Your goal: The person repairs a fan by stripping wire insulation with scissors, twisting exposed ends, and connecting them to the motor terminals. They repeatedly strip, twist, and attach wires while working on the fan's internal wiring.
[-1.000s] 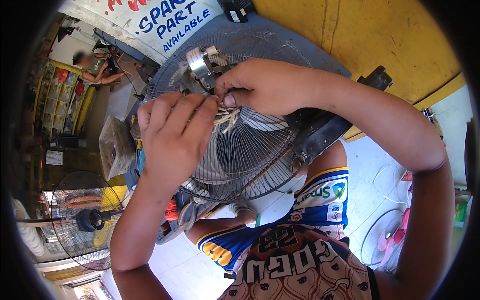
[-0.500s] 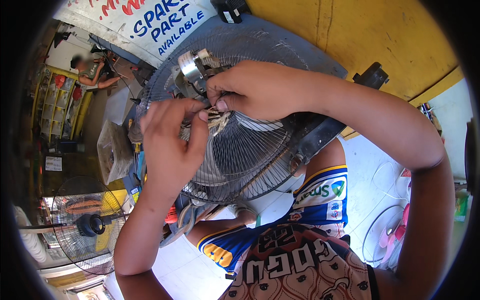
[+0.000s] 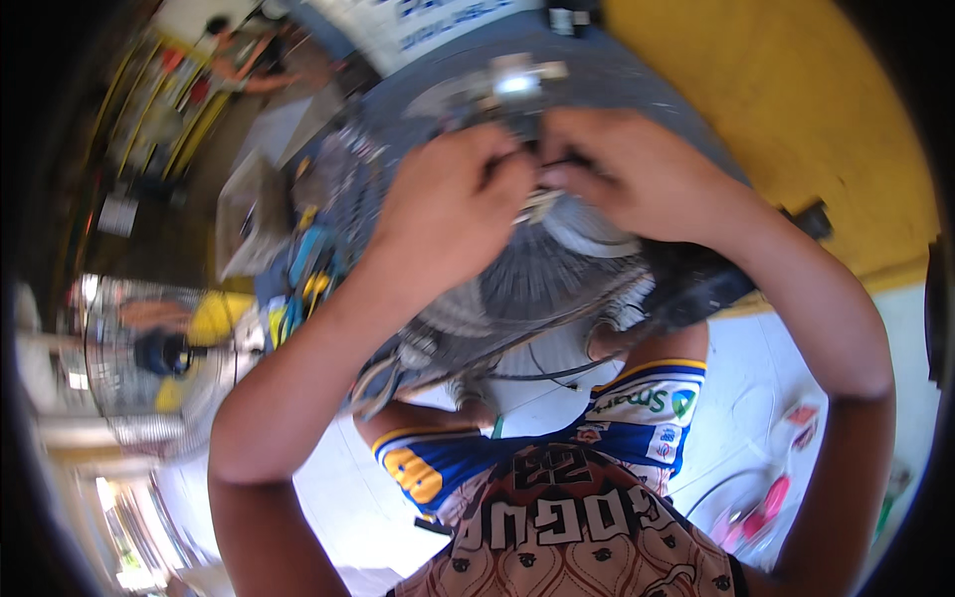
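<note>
Both hands meet over an electric fan's wire guard (image 3: 557, 284), just below its silvery motor (image 3: 517, 85). My left hand (image 3: 453, 194) is closed, its thumb and fingertips pinched at a bunch of pale wires (image 3: 537, 206). From the other side my right hand (image 3: 637, 169) closes its fingers at the same bunch, close to the left fingertips. Motion blurs the fingers, and they cover the upper part of the wires. A pale fan blade (image 3: 587, 229) shows through the guard beneath the right hand.
The fan lies on a grey-blue table (image 3: 647, 80) beside a yellow panel (image 3: 786, 129). Tools with yellow and blue handles (image 3: 313, 284) and a pale bin (image 3: 249, 214) are on the left. A standing fan (image 3: 164, 353) and a person (image 3: 249, 60) are farther left.
The view has swung, so the fan and hands appear farther right and blurred. The hands have drawn closer together, and the left hand's spread fingers have folded in at the wires.
</note>
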{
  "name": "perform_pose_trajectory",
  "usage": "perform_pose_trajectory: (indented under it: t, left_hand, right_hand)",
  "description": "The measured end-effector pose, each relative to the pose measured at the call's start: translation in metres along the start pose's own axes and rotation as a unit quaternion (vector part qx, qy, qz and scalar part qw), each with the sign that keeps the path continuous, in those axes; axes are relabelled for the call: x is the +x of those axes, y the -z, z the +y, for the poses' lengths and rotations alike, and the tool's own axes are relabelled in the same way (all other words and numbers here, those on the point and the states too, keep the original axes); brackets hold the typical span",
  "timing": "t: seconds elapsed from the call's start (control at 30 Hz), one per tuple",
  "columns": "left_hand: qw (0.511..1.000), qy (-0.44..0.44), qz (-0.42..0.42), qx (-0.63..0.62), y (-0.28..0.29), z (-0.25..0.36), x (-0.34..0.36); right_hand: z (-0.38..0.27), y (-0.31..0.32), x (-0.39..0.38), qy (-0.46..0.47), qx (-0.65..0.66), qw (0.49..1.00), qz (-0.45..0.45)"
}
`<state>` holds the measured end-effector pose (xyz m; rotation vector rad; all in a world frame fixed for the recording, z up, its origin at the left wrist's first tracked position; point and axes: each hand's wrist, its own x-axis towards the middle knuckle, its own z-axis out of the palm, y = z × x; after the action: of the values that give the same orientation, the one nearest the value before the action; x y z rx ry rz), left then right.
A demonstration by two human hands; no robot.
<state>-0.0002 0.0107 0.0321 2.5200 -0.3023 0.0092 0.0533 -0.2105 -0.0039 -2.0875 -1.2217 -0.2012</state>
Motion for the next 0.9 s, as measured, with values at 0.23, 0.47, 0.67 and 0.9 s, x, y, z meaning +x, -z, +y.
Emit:
perform_pose_trajectory:
  t: [0.23,0.47,0.67,0.9]
  left_hand:
    - [0.959,-0.089,0.267,0.032,0.095,-0.077,-0.071]
    - [0.924,0.243,0.173,0.238,0.113,-0.228,-0.191]
    - [0.927,0.266,0.096,0.248,0.081,-0.318,-0.214]
    - [0.928,0.282,0.06,0.235,0.084,-0.331,-0.206]
  right_hand:
    - [-0.002,-0.005,0.003,-0.136,0.125,0.983,-0.025]
    - [-0.006,0.001,0.003,-0.162,0.146,0.974,-0.063]
    - [-0.008,0.001,0.002,-0.142,0.142,0.979,-0.038]
    - [0.001,0.001,0.003,-0.114,0.161,0.98,-0.017]
